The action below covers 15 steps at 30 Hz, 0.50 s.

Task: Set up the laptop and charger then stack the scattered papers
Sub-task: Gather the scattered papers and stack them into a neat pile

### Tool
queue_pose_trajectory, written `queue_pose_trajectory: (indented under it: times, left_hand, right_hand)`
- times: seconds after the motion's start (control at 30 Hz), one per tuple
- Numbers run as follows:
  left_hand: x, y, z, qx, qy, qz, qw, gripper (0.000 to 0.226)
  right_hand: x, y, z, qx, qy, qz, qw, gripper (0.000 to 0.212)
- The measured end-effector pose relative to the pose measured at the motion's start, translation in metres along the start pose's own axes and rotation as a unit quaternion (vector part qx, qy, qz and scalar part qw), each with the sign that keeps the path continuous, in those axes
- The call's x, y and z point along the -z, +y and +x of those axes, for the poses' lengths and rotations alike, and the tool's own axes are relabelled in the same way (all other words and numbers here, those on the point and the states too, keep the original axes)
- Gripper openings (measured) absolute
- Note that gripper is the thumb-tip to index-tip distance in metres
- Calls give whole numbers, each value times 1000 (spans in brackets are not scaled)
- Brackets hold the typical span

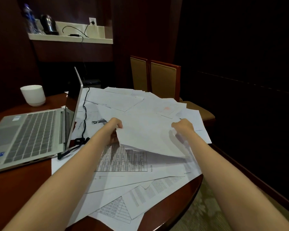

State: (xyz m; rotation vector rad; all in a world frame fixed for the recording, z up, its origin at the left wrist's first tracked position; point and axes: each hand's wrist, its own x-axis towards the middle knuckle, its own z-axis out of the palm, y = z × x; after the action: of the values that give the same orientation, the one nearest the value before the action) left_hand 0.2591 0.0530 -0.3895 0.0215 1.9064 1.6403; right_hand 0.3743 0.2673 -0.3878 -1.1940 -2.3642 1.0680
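A silver laptop [28, 134] stands open at the left of the round wooden table [20, 185], its screen edge-on to me. A black charger cable [84, 114] runs down behind the screen to a plug by the laptop's right side. White papers [123, 104] lie scattered over the table's middle and right. My left hand [114, 129] and my right hand [183, 127] each grip one side of a few sheets [148, 135], lifted and curled above a printed table sheet [123, 160].
A white cup [33, 95] stands behind the laptop at the left. Two padded chairs [163, 77] sit at the table's far side. A wall shelf [70, 39] holds a kettle, a bottle and a cable plugged into a socket. Carpet shows at the lower right.
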Motion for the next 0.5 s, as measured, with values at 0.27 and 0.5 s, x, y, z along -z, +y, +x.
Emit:
queue_pose_trajectory:
  times: [0.27, 0.5]
  left_hand:
    - [-2, -2, -1, -44, 24, 140, 989, 33]
    - [7, 35, -18, -133, 14, 201, 970, 30]
  right_hand:
    - [4, -28, -15, -40, -109, 39, 993, 33]
    - [7, -33, -25, -110, -135, 75, 982, 31]
